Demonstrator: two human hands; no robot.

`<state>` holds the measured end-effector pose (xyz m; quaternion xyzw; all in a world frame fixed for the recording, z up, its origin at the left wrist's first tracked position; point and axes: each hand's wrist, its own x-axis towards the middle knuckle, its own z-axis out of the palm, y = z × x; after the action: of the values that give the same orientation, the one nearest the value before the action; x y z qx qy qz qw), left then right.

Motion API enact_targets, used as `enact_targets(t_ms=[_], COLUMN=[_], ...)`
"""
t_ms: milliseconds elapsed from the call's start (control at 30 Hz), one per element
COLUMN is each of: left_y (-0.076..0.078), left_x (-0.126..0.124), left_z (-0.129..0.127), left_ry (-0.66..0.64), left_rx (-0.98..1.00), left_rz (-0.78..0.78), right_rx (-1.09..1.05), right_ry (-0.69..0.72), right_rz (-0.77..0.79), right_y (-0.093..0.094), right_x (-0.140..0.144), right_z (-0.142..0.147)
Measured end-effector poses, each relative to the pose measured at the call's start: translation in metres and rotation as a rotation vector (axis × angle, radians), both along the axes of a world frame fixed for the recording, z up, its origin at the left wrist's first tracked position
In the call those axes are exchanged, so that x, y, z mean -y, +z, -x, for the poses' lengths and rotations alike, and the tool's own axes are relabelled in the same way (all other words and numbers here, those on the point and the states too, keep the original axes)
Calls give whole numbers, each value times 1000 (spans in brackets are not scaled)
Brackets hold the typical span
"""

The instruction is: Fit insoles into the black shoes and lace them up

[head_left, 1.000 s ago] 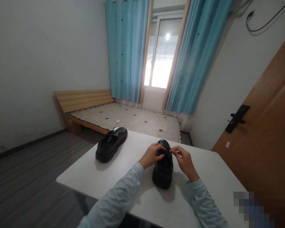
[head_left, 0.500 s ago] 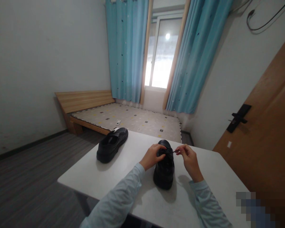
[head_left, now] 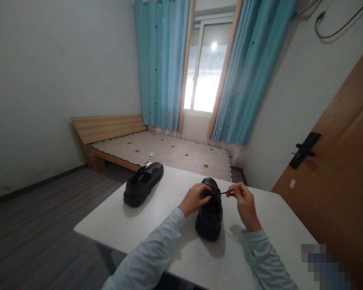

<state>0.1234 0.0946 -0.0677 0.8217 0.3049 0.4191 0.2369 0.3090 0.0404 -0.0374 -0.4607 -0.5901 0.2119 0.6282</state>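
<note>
Near black shoe [head_left: 209,215] sits upright on the white table [head_left: 169,225], toe pointing away, roughly centre of the tabletop. Left hand [head_left: 194,198] rests on the shoe's lacing area, fingers curled onto it; whether it grips anything can't be told. Right hand [head_left: 244,201] is just right of the shoe, fingertips pinched on a black lace [head_left: 224,193] pulled taut sideways from the top. Second black shoe [head_left: 143,183] lies well apart at the table's far left edge, untouched
</note>
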Motion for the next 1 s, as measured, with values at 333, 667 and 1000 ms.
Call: enact_targets(t_ms=[333,667,1000], left_y=[1,1,2], left_x=[0,0,0], left_z=[0,-1,2], left_ry=[-15,-22,-23], left_rx=[32,38,42], left_rz=[-19,-17,-8], right_rx=[-80,-171,-354], right_ry=[51,50,56], right_rz=[-7,-24,-74], right_y=[1,-1,9], right_x=[2,2,6], right_z=[4,3,-2])
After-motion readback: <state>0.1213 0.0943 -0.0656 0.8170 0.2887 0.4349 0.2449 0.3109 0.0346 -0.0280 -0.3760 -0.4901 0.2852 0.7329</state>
